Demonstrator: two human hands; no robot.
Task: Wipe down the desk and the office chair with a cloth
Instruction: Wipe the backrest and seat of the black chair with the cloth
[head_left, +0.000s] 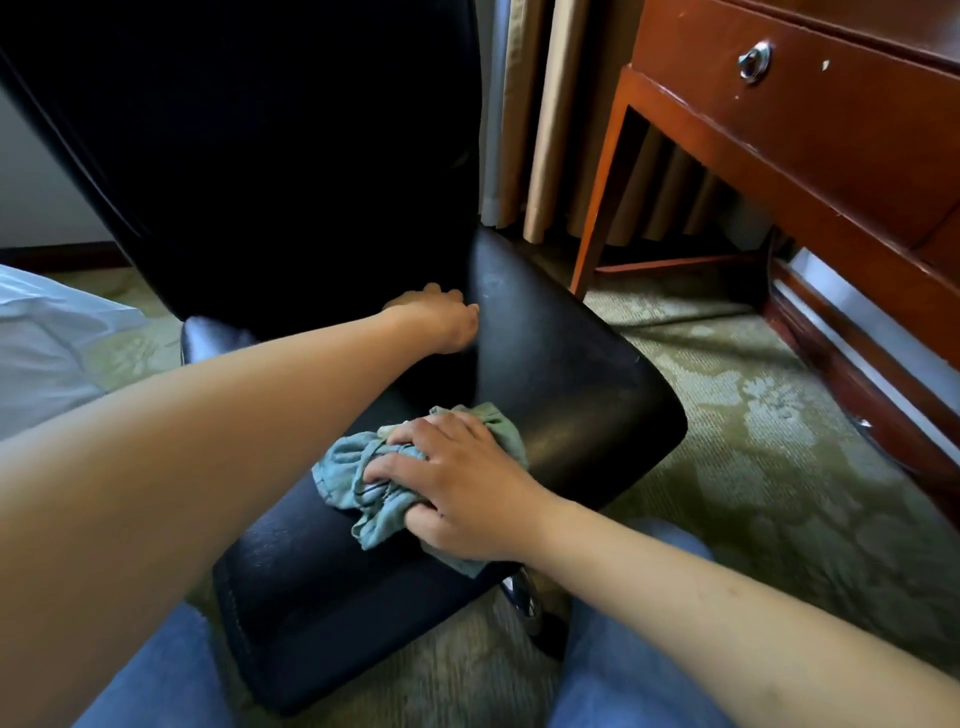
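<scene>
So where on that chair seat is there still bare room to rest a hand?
Bare patches: the seat's right side toward the desk, and its near-left corner below the cloth. Crowded: the middle, where the right hand presses the cloth, and the back crease, where the left hand rests.

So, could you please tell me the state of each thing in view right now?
Cloth: bunched, pressed on the seat under the right hand.
Right hand: gripping the cloth.
Left hand: holding the chair where backrest meets seat.
Office chair: upright, seat being wiped.
Desk drawer: closed.
</scene>
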